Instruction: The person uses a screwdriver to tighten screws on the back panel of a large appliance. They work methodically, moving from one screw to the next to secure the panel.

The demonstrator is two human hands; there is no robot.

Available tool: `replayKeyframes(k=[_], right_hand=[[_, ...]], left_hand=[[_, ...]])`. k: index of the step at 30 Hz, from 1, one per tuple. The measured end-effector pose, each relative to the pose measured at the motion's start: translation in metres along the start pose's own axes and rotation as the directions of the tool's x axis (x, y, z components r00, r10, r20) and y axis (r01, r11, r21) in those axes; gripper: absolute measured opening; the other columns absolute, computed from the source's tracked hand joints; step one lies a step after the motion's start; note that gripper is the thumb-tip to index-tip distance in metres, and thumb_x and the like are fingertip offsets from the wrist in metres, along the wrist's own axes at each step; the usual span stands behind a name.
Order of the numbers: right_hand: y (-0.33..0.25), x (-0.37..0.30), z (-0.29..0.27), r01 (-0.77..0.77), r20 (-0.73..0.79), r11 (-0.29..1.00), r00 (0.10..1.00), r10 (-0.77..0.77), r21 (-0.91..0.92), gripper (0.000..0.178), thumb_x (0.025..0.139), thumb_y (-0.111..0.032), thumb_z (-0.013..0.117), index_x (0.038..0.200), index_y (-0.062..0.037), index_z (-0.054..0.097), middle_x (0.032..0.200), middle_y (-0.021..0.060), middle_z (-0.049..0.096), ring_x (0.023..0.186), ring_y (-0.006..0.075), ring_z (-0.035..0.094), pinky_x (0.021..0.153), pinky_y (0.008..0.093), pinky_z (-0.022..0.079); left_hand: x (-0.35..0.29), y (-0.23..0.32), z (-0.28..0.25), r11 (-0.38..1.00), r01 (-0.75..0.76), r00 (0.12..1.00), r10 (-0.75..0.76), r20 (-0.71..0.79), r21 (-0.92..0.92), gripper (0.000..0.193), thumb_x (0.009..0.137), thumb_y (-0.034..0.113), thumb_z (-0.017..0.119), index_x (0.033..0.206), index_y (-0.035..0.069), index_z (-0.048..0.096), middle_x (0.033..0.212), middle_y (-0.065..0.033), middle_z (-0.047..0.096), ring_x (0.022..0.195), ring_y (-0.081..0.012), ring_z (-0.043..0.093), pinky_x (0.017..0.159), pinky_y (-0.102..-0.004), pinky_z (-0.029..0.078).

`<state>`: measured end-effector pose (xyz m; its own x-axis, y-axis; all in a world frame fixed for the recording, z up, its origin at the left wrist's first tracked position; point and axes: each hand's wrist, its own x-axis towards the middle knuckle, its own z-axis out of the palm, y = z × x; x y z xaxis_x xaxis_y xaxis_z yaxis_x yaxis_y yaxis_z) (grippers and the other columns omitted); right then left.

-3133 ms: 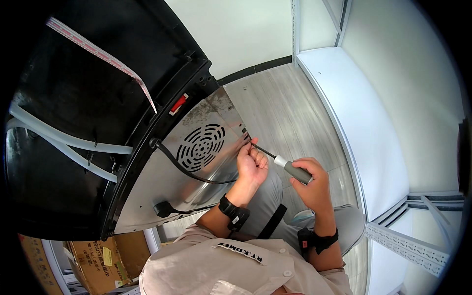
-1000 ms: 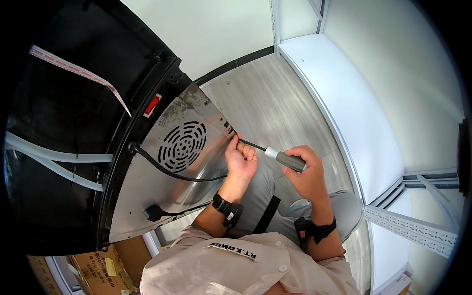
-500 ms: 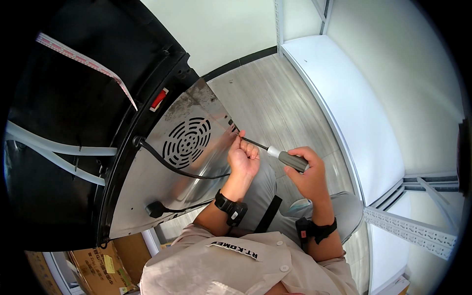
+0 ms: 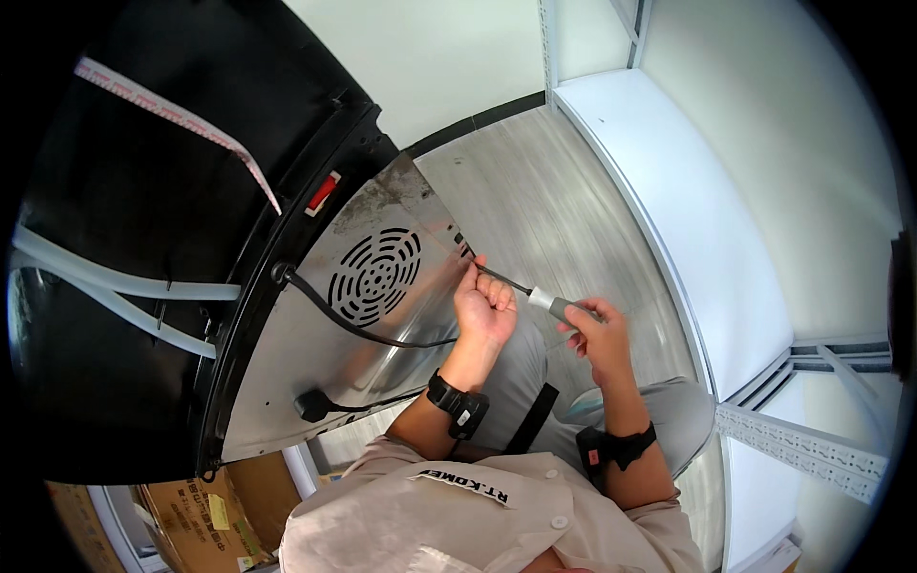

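A screwdriver [image 4: 543, 299] with a white and grey handle is gripped by my right hand [image 4: 602, 336]. Its dark shaft runs up and left to the edge of a stained metal panel [image 4: 287, 382]. There my left hand [image 4: 485, 307] pinches with thumb and forefinger beside the screwdriver's tip, the other fingers curled. Any fastener at the tip is hidden by those fingertips. Round vent slots [image 4: 377, 277] pierce the panel to the left of my hands. A black power cord [image 4: 353, 332] crosses the panel below the vent.
The panel belongs to a large black appliance [image 4: 124, 382] with a red switch [image 4: 323, 193], pale hoses [image 4: 124, 279] and a measuring tape [image 4: 177, 115] on it. White shelving [image 4: 669, 191] stands at right. Cardboard boxes [image 4: 191, 520] sit at lower left. Grey plank flooring [image 4: 544, 181] lies beyond.
My right hand has changed its grip on the screwdriver's handle, its fingers shifting round it. My left hand stays at the tip. The whole view has shifted slightly.
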<state>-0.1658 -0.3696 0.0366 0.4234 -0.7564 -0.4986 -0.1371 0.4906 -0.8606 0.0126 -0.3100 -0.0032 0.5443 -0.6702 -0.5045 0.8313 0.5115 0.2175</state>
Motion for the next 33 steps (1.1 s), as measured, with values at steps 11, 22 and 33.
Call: replayKeyframes(k=[11,22,33], right_hand=[[0.037,0.006,-0.014,0.371,0.154,0.909,0.926,-0.345,-0.190,0.032,0.082,-0.022,0.075,0.103,-0.0022,0.062,0.086,0.0053,0.064,0.073,0.0112,0.056,0.064,0.0262,0.046],[0.005,-0.003,-0.005,-0.205,0.264,0.971,0.936,0.231,-0.125,0.026,0.083,-0.017,0.073,0.102,-0.0023,0.063,0.085,0.0059,0.064,0.075,0.0110,0.059,0.066,0.0269,0.048],[0.001,-0.008,-0.004,0.036,0.175,0.998,0.984,-0.028,-0.046,0.028,0.082,-0.012,0.073,0.106,-0.0018,0.065,0.086,0.0056,0.066,0.078,0.0111,0.060,0.068,0.0253,0.048]], left_hand=[[0.001,-0.002,-0.003,0.997,-0.035,0.999,0.034,0.015,0.070,0.024,0.102,0.023,0.041,0.098,0.009,0.060,0.054,0.0066,0.023,0.044,-0.0078,0.023,0.041,-0.0242,0.022],[0.002,0.002,-0.008,0.995,-0.046,0.999,0.044,0.021,0.085,0.025,0.103,0.024,0.041,0.096,0.008,0.059,0.054,0.0065,0.023,0.045,-0.0078,0.020,0.042,-0.0247,0.021],[0.003,0.002,-0.011,0.980,-0.078,0.997,0.073,0.034,0.185,0.022,0.102,0.024,0.043,0.100,0.006,0.056,0.055,0.0063,0.025,0.044,-0.0078,0.021,0.042,-0.0250,0.021]])
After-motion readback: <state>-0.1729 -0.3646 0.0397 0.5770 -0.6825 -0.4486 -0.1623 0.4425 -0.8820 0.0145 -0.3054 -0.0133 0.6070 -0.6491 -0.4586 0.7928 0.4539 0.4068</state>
